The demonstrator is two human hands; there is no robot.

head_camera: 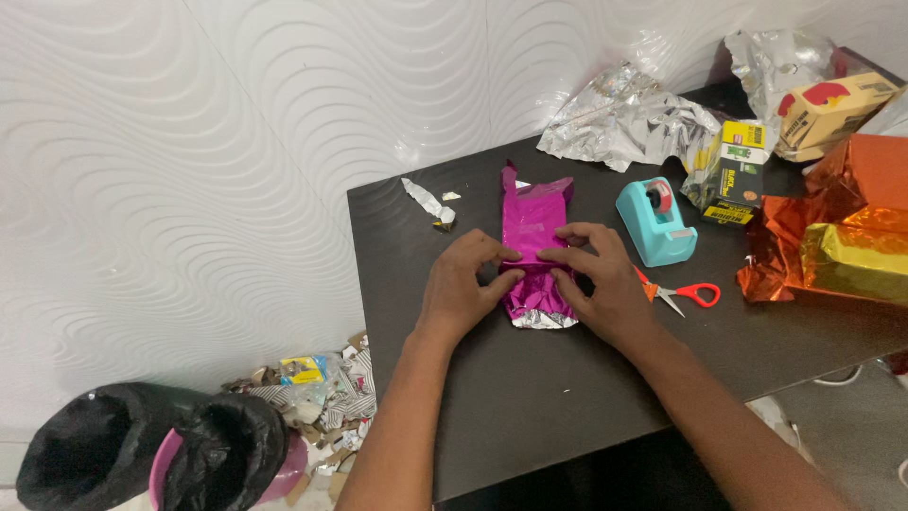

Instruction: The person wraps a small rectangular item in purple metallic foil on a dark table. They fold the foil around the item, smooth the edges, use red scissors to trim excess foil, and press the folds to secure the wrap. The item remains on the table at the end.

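A small parcel wrapped in shiny magenta foil [534, 220] lies on the dark table [530, 388], its silver underside showing at the near end. My left hand [461, 289] presses on the parcel's left side, thumb and fingertips pinching a fold across its middle. My right hand [601, 279] rests on the right side, fingers meeting the left hand's at the same fold. Both hands hold the foil down.
A teal tape dispenser [655, 221] and orange-handled scissors [686, 294] lie right of my hands. Crumpled silver foil [624, 118], small boxes [738, 170], orange and gold foil [846, 227] fill the right side. A foil scrap [426, 202] lies left. Black-lined bins [151, 454] and paper scraps [322, 397] are on the floor.
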